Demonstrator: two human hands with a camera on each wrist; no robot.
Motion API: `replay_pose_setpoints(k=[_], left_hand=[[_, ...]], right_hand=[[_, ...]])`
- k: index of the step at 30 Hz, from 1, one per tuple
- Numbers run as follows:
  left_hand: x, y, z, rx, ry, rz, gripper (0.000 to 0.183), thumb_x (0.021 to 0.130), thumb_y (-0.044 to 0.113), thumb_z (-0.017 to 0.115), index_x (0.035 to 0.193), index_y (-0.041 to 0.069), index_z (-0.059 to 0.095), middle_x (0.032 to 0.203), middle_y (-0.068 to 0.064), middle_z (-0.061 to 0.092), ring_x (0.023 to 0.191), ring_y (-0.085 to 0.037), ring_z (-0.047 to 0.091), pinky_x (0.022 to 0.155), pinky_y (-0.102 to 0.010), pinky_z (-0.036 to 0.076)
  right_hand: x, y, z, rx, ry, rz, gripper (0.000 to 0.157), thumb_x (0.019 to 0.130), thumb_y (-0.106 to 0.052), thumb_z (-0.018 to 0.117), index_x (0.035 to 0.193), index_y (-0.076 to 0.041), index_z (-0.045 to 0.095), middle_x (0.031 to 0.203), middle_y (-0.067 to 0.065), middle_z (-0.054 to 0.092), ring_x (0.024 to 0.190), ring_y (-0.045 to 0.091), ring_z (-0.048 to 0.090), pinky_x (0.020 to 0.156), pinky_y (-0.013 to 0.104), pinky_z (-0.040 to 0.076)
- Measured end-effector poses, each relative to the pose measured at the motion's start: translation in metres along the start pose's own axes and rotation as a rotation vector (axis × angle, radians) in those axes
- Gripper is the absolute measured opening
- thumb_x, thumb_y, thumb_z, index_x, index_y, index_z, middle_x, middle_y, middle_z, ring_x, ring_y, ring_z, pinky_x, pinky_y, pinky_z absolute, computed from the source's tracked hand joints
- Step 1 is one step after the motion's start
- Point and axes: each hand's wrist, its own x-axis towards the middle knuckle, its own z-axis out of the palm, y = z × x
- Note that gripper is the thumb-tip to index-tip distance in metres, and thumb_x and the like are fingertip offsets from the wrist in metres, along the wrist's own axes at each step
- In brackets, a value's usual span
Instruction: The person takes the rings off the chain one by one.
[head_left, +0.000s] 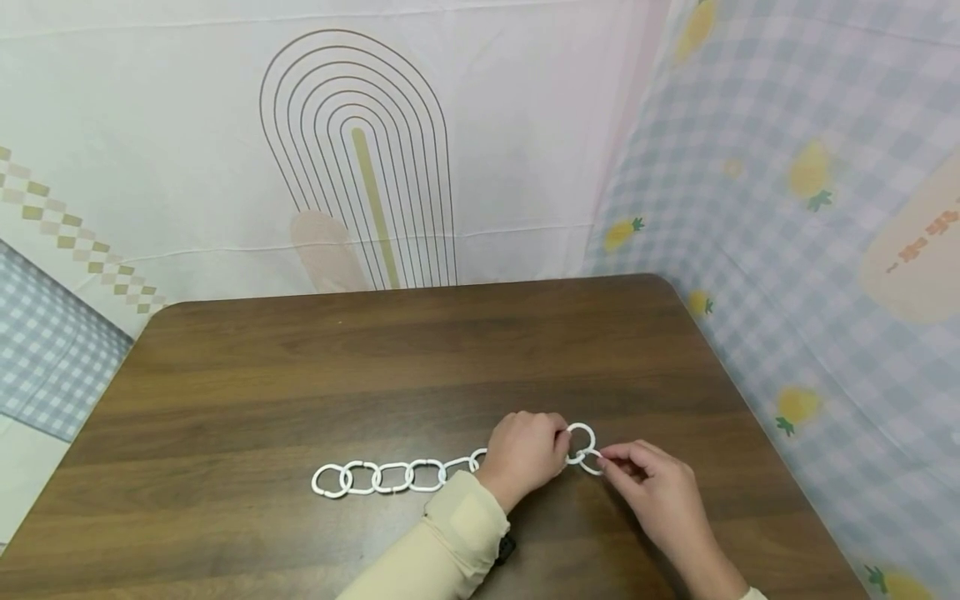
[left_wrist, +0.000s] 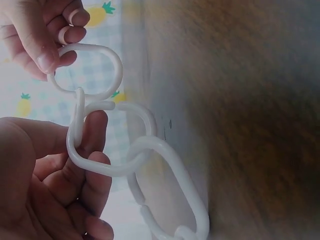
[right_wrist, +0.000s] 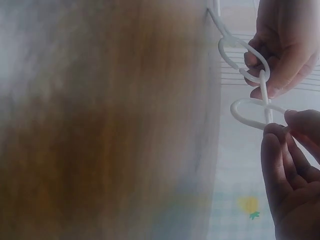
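A chain of white plastic links (head_left: 392, 477) stretches across the wooden table, its left part lying flat. My left hand (head_left: 527, 454) covers part of the chain in the head view. Its thumb and forefinger pinch a link (left_wrist: 79, 120) that shows edge-on in the left wrist view. That link passes through the end link (left_wrist: 118, 75) and through a neighbouring link (left_wrist: 112, 171) with a narrow gap in its upper side. My right hand (head_left: 660, 493) pinches the end link between thumb and fingertips. In the right wrist view, both hands hold their links close together.
The brown wooden table (head_left: 247, 367) has rounded far corners. A white patterned cloth (head_left: 517, 150) hangs behind it, and a blue checked cloth (head_left: 757, 333) with pineapples hangs along the right side. A dark band (head_left: 506, 548) shows by the left sleeve (head_left: 442, 542).
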Motion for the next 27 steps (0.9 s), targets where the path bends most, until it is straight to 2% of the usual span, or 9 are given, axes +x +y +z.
replay_pose_setpoints(k=[12,19,27], left_hand=[[-0.006,-0.004,-0.003,-0.141,0.032,-0.054,0.014,0.095,0.027,0.065,0.087,0.023,0.076,0.067,0.015,0.063,0.060,-0.009,0.057,0.056,-0.024,0.045],[-0.010,-0.007,-0.007,-0.255,0.021,-0.077,0.013,0.095,0.026,0.067,0.088,0.022,0.076,0.063,0.018,0.058,0.057,-0.002,0.052,0.055,-0.020,0.041],[-0.013,-0.011,-0.010,-0.375,0.005,-0.103,0.014,0.096,0.026,0.067,0.088,0.019,0.076,0.064,0.018,0.057,0.058,0.001,0.050,0.057,-0.018,0.041]], right_hand=[[-0.002,-0.006,0.001,0.002,0.026,-0.038,0.024,0.072,0.007,0.085,0.083,-0.012,0.075,0.076,-0.013,0.066,0.065,-0.002,0.059,0.057,0.010,0.047],[-0.002,-0.008,0.001,0.004,0.011,-0.053,0.023,0.072,0.009,0.084,0.085,-0.008,0.075,0.077,-0.012,0.066,0.065,-0.001,0.060,0.058,0.009,0.048],[0.001,-0.009,0.001,0.042,0.061,-0.132,0.028,0.070,0.012,0.083,0.085,-0.010,0.074,0.078,-0.010,0.067,0.066,0.000,0.061,0.059,0.009,0.049]])
